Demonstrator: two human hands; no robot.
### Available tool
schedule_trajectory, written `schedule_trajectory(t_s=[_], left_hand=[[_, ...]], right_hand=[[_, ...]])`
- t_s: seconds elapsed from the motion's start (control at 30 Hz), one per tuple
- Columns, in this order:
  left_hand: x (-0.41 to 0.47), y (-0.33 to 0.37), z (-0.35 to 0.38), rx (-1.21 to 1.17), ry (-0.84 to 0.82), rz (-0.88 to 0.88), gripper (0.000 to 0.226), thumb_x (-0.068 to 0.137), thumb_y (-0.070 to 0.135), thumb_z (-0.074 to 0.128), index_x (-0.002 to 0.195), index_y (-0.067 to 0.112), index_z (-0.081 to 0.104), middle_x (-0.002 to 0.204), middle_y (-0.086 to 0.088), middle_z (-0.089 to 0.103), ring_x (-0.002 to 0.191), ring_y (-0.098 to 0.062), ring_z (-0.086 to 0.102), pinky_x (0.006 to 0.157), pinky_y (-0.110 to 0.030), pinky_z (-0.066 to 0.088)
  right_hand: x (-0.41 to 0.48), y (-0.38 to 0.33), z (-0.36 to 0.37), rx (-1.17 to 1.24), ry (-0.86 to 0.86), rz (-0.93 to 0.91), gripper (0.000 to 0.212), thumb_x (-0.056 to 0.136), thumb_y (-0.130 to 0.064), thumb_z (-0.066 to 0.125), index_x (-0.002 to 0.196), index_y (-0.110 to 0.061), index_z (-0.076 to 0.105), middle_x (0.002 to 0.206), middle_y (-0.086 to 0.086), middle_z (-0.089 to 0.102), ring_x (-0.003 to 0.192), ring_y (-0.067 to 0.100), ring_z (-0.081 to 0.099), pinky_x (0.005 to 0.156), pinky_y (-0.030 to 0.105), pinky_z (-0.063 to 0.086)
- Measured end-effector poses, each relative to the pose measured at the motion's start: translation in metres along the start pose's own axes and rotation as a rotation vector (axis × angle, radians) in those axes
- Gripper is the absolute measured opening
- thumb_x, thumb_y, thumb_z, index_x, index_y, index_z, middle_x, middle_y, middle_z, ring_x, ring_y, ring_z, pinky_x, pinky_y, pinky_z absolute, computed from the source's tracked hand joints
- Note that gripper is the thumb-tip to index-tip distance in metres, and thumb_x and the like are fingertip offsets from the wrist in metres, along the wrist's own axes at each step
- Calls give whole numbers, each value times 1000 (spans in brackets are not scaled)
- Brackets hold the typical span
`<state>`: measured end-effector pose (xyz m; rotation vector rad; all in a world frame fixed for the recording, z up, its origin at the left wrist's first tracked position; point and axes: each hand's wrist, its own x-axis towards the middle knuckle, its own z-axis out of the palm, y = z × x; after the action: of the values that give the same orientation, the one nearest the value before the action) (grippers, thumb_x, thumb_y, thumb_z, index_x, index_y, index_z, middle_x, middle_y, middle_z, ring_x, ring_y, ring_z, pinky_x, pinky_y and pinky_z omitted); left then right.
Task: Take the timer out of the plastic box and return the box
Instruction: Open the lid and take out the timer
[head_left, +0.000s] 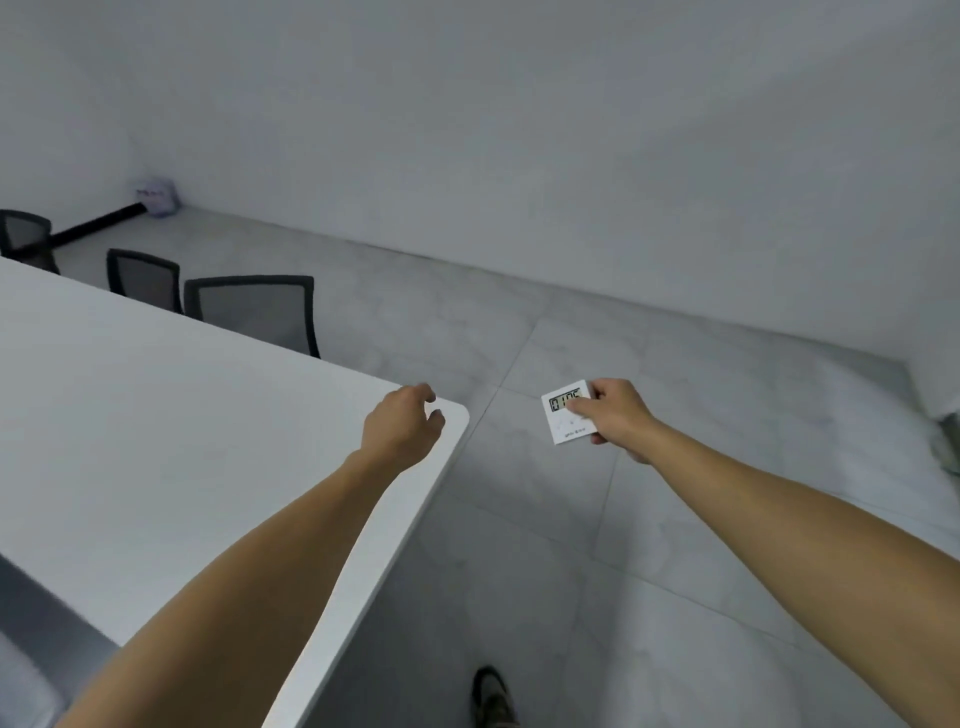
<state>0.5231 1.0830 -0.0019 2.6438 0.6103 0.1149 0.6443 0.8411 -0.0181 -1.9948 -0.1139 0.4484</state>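
Observation:
A small white square timer (566, 415) with a dark digit display is held in the air over the floor, right of the table corner. My right hand (618, 415) is shut on its right edge, thumb on the front face. My left hand (402, 426) hovers over the rounded corner of the white table (156, 415), fingers loosely curled and apart, holding nothing. No plastic box is in view.
Three dark mesh-backed chairs (254, 312) stand along the table's far side. Grey tiled floor (623, 545) spreads to the right, with white walls beyond. A pale bag (156, 196) and a black bar lie in the far corner. A shoe (493, 699) shows at the bottom.

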Motion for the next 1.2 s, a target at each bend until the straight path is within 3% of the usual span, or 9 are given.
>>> schedule_trajectory(t_s=[0.1,0.47,0.93,1.07,1.2], left_hand=[[65,10,10,-8,0,4,35,93,28,51,125,15,58,118,-7,65,103,-28,62,86,-35,49],[282,40,-1,28,-15,32,37,93,30,51,127,16,57,118,-8,64,107,-29,60,85,-37,49],[556,53,13,18,96,-253,36,93,29,51,125,16,57,120,-8,63,110,-29,58,88,-38,50],[613,28,-4,30,148,-367,36,94,29,50,127,15,56,121,-8,63,109,-29,59,86,-38,51],[660,-23,-16,28,192,-479,37,94,29,50,127,14,56,119,-8,64,105,-29,60,82,-36,51]], right_hand=[[60,-13,-7,-1,14,-12,2,90,-12,63,92,-12,64,95,12,70,81,24,66,49,26,48],[267,-88,-27,25,20,-19,14,89,-11,63,101,-5,68,94,11,70,81,24,66,48,27,48],[610,-194,-10,-93,-240,-155,8,89,-12,63,94,-7,66,91,10,69,78,24,64,48,27,47],[692,-243,28,-136,-347,-197,16,89,-13,62,101,-4,67,93,11,69,76,23,64,51,28,47],[755,-277,95,-169,-464,-241,8,91,-13,61,95,-8,66,92,10,69,77,23,65,49,27,47]])
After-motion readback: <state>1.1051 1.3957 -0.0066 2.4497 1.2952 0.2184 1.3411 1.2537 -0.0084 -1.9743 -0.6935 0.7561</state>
